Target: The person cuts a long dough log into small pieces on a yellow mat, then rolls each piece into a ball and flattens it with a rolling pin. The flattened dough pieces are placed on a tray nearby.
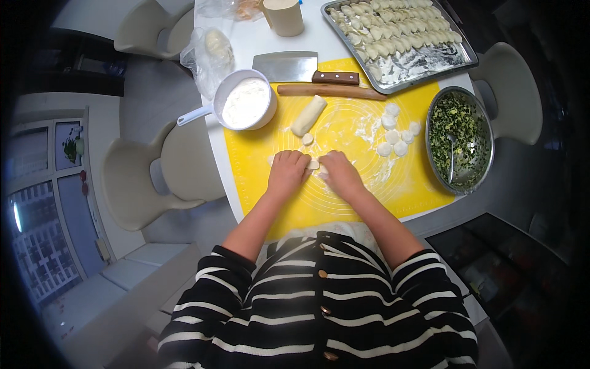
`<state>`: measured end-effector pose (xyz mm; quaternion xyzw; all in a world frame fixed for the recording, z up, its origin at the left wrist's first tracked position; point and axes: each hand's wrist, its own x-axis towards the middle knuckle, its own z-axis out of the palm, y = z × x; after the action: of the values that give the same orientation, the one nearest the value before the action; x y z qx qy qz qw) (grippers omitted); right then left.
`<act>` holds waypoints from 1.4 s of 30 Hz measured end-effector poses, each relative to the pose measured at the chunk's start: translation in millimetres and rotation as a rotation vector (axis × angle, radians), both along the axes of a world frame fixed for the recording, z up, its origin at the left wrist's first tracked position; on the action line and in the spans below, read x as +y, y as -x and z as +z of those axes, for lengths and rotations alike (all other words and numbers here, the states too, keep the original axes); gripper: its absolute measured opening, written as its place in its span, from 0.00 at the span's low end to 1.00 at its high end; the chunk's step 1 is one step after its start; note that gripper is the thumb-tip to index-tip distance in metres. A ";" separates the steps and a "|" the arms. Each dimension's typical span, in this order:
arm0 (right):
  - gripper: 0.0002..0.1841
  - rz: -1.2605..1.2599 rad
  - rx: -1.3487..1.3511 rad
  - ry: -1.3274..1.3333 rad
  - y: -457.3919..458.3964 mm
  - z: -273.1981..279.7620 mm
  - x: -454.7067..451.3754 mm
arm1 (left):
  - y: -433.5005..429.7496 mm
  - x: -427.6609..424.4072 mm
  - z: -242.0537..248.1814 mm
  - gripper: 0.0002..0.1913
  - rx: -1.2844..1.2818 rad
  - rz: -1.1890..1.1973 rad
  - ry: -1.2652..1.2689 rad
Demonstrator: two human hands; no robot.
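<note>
My left hand [286, 173] is curled over a strip of dough [313, 164] whose pale end shows at its fingertips. Close beside it, my right hand [341, 175] has its fingers bent around another bit of dough [323, 172], mostly hidden. Both hands rest low over the yellow silicone mat [258, 184]. Just beyond them lie a small cut dough piece [307, 139] and a thick dough log [309, 115]. Several floured dough rounds [392, 137] are grouped to the right. A wooden rolling pin [332, 91] lies crosswise farther back.
Behind the pin is a cleaver [286, 67]. A white handled pot of flour [246, 104] and bagged dough [219, 48] stand left. At right are a steel bowl of chopped green filling [484, 157] with a spoon and a metal tray [426, 74] holding rows of dumplings.
</note>
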<state>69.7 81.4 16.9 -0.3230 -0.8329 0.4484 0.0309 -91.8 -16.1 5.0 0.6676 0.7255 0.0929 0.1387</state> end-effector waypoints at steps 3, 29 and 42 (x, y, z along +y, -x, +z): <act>0.18 -0.044 0.118 -0.290 -39.9 -16.9 9.3 | -10.0 -2.7 -7.4 0.16 -0.015 0.028 -0.035; 0.32 -0.065 -0.187 -0.549 -50.8 -54.5 29.9 | -45.8 7.6 3.0 0.20 -0.140 -0.030 0.070; 0.21 0.097 -0.077 -0.735 -31.2 -33.9 76.3 | -51.7 17.9 -14.0 0.25 -0.132 0.201 -0.151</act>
<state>100.9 157.7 -17.1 -0.2670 -0.9532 0.1078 0.0920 -40.1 1.8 -9.1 0.5926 0.7690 0.2041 0.1254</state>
